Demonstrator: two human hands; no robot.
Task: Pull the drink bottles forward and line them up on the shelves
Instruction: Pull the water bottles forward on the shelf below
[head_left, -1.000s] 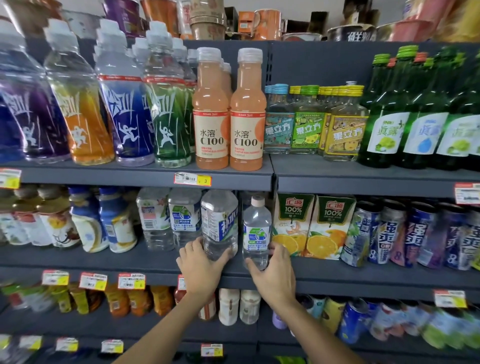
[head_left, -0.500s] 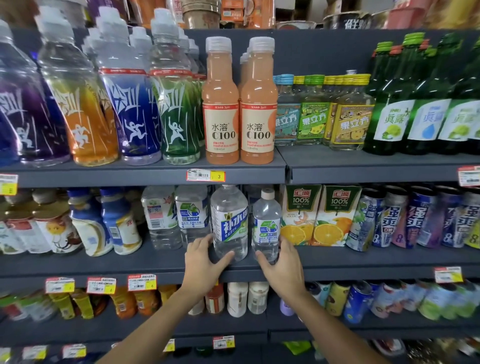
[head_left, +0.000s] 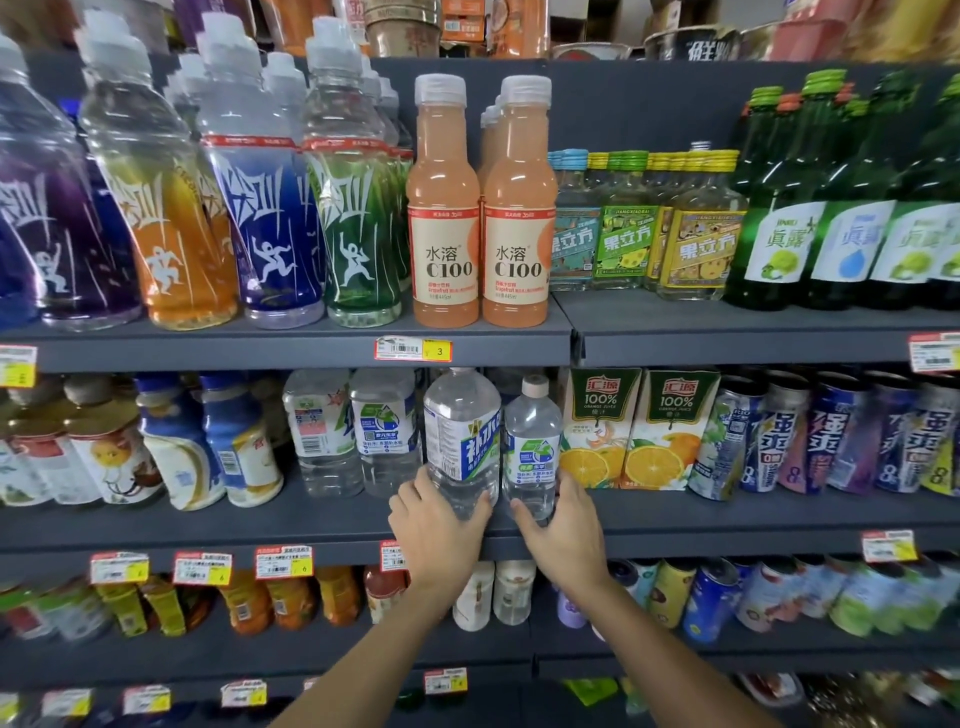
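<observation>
Wrapping their bases, left grip holds large bottle, right grip small bottle.

On the middle shelf, the left hand grips the base of the large clear bottle, thumb on its right side. The right hand grips the base of the small clear bottle just beside it. Both bottles stand upright, forward of the neighbouring water bottles. Two orange juice cartons stand directly right of the small bottle. On the upper shelf, two C100 bottles stand side by side at the front edge.
</observation>
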